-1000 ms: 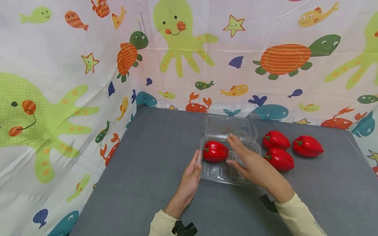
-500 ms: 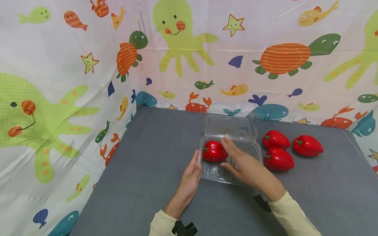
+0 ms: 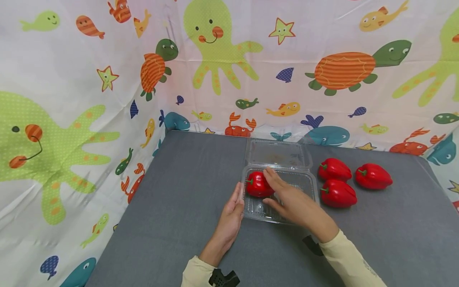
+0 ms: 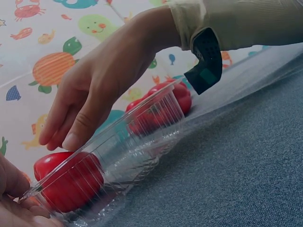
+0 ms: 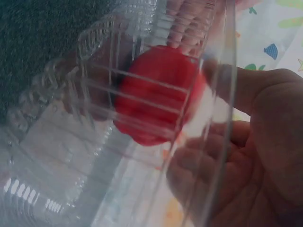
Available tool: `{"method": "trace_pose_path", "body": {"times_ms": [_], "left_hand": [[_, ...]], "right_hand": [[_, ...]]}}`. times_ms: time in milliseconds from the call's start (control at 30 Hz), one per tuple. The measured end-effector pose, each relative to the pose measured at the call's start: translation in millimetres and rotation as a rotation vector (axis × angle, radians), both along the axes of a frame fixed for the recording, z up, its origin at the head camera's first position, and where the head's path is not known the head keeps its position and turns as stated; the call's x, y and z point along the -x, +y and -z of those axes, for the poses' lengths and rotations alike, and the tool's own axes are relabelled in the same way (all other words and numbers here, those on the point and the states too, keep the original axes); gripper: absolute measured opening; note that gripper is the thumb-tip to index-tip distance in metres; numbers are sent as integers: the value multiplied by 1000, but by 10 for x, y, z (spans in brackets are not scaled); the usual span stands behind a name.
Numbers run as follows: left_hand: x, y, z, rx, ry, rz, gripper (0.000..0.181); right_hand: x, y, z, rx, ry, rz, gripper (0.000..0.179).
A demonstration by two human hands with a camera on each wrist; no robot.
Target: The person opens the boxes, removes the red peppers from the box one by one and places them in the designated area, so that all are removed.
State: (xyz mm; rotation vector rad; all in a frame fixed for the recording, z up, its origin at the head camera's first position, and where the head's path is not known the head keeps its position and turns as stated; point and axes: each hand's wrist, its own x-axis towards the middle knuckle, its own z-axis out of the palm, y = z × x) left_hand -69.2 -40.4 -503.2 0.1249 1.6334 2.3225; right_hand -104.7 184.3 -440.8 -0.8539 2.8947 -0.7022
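An open clear plastic clamshell container [image 3: 305, 181] lies on the table with its lid [image 3: 276, 153] folded back. At its left end sits a glossy red bell pepper [image 3: 256, 184], stem pointing left. My left hand [image 3: 228, 221] holds the container's left edge; in the left wrist view its fingers [image 4: 13, 178] are at the rim corner. Over the container's middle reaches my right hand [image 3: 294, 203], fingers extended and overlapping the pepper's right side. The left wrist view shows its thumb tip right above the pepper. Through the plastic, the right wrist view shows the pepper [image 5: 156, 94] blurred.
Right of the container, three more red bell peppers lie on the grey tabletop [image 3: 186, 191]: a rear one [image 3: 335, 169], a front one [image 3: 338, 194] and one farther right [image 3: 373, 176]. A printed sea-animal curtain [image 3: 229, 71] hangs behind and to the left.
My right hand has moved left across the container until its fingers overlap the pepper. The left hand, the container and the peppers have stayed put.
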Motion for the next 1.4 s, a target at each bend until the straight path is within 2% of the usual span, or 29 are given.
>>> {"method": "trace_pose_path", "body": {"times_ms": [433,700,1167,1400], "left_hand": [[0,-6,15,8,-4,8,62],[3,-11,-1,19,1,12,62],[-2,6,4,5,-14,-1,62],[-2,-4,9,14,-2,4,62]], "right_hand": [[15,-84,50,5,3,-29,96],[22,-110,56,-3,18,-8,97],[16,-231,126,-17,115,34,88],[25,-275,152,-28,135,65,89]]}}
